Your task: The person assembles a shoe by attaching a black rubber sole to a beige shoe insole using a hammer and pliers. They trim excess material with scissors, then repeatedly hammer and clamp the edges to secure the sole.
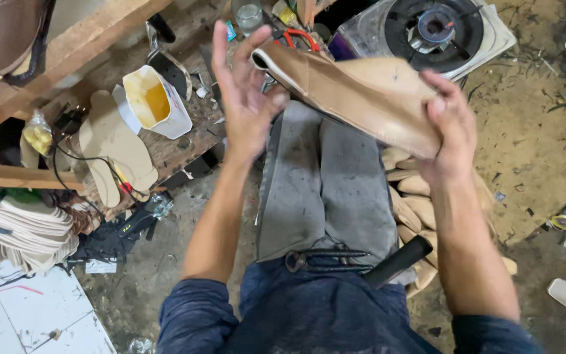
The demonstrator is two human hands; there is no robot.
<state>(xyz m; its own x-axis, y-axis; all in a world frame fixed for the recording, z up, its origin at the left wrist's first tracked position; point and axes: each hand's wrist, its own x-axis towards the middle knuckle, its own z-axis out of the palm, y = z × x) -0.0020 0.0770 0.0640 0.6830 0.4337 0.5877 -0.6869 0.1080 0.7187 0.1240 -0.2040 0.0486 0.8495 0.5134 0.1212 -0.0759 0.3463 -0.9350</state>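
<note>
A tan leather shoe upper on a last (355,95) is held up in front of me, tilted, its white-edged opening toward the upper left. My right hand (450,128) grips its lower right end. My left hand (244,92) is beside the opening end, fingers spread, thumb close to the leather. On my lap lies a grey cloth (325,187), with black pincers (325,260) and a black-handled tool (397,261) near my waist.
A wooden bench (185,141) on the left carries a white tub of yellow glue (155,101), tan insoles (116,147) and small tools. A gas burner (433,29) stands at the top. More lasts (414,190) lie right of my lap, stacked soles (18,229) at left.
</note>
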